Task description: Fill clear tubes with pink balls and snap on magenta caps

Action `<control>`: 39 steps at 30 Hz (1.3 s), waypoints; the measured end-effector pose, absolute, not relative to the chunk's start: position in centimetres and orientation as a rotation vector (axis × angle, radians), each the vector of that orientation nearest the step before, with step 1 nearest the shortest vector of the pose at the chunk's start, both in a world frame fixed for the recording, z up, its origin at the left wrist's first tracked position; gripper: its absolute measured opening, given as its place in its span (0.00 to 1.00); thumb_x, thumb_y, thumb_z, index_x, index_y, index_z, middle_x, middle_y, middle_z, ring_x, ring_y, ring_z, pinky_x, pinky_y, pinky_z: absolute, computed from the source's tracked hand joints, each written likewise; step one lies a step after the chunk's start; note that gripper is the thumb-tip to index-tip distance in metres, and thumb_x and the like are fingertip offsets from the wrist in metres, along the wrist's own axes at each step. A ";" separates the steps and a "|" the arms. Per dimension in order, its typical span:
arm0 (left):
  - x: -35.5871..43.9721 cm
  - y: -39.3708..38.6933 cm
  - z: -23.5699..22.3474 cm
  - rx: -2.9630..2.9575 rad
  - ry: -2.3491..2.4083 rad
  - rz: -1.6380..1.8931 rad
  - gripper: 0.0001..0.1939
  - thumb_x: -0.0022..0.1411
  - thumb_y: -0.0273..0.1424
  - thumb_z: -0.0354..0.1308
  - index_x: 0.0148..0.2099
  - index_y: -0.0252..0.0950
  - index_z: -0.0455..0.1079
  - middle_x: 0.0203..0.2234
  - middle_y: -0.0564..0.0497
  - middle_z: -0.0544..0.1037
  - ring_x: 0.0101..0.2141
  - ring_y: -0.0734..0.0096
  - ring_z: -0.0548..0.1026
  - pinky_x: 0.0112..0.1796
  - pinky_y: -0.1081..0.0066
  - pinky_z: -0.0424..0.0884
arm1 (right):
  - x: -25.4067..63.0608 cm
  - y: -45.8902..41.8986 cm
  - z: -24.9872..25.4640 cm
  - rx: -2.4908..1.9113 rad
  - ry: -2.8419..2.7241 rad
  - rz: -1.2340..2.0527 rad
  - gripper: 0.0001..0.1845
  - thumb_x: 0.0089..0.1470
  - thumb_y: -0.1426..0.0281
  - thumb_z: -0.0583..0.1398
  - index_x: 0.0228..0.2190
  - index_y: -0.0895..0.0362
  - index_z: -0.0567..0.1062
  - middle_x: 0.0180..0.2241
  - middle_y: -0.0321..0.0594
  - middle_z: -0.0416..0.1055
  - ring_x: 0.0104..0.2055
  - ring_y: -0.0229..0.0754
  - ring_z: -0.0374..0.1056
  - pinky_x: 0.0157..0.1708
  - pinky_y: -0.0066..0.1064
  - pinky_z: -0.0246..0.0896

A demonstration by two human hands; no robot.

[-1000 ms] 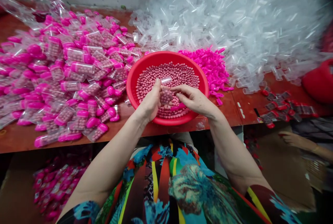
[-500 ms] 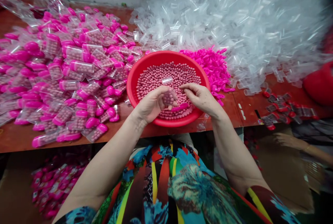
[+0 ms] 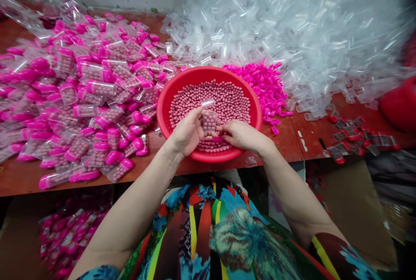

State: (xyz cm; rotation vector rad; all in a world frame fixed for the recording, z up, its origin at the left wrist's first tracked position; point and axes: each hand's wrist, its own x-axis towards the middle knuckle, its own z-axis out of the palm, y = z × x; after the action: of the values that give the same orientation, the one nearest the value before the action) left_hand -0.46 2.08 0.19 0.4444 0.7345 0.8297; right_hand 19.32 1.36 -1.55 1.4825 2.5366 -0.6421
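My left hand (image 3: 190, 130) is closed around a clear plastic tube (image 3: 209, 120) filled with pink beads, above the near side of a red basin (image 3: 162, 111). My right hand (image 3: 242, 135) is closed, its fingertips at a bright pink cap (image 3: 218, 139) just below the tube. Part of that cap is hidden by the fingers. Loose pink beads (image 3: 188, 93) cover the bottom of the basin, and an empty clear tube (image 3: 208, 102) lies on them.
Capped, bead-filled tubes (image 3: 97, 72) are heaped at left. Behind the basin's right side lie loose pink caps (image 3: 264, 83). Empty clear tubes (image 3: 292, 24) form a large pile at the back right. Small red-capped containers (image 3: 349, 135) and a red container (image 3: 398, 104) sit at far right.
My right hand has moved down and left from above the beads to the pink cap. The filled tube now stands more upright in my left hand. Another person's hand at right has left view.
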 end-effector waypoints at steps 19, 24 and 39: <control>-0.2 1.8 -0.3 0.571 0.813 0.718 0.12 0.62 0.22 0.52 0.33 0.27 0.77 0.23 0.45 0.78 0.23 0.69 0.77 0.24 0.73 0.73 | 19.1 2.1 0.9 1.685 3.022 -1.517 0.10 0.63 0.69 0.59 0.40 0.53 0.82 0.39 0.38 0.79 0.42 0.41 0.74 0.46 0.34 0.68; -0.2 1.9 -0.2 0.572 0.810 0.697 0.13 0.63 0.23 0.50 0.35 0.27 0.77 0.26 0.44 0.80 0.24 0.69 0.77 0.24 0.73 0.72 | 18.9 1.8 0.1 1.733 2.965 -1.625 0.14 0.64 0.68 0.57 0.45 0.52 0.81 0.44 0.39 0.79 0.47 0.43 0.74 0.51 0.37 0.69; -0.2 2.2 0.2 0.483 0.950 0.995 0.08 0.64 0.31 0.53 0.37 0.34 0.73 0.27 0.50 0.78 0.31 0.69 0.79 0.31 0.73 0.74 | 19.9 1.0 -1.8 1.545 2.716 -0.708 0.09 0.59 0.69 0.64 0.42 0.57 0.81 0.43 0.48 0.78 0.48 0.52 0.71 0.50 0.43 0.64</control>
State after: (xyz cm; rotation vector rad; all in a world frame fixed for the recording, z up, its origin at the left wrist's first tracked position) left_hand -0.17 2.18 0.18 0.4826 0.9498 0.9952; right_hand 19.89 0.95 -1.80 1.5445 2.7162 -0.7083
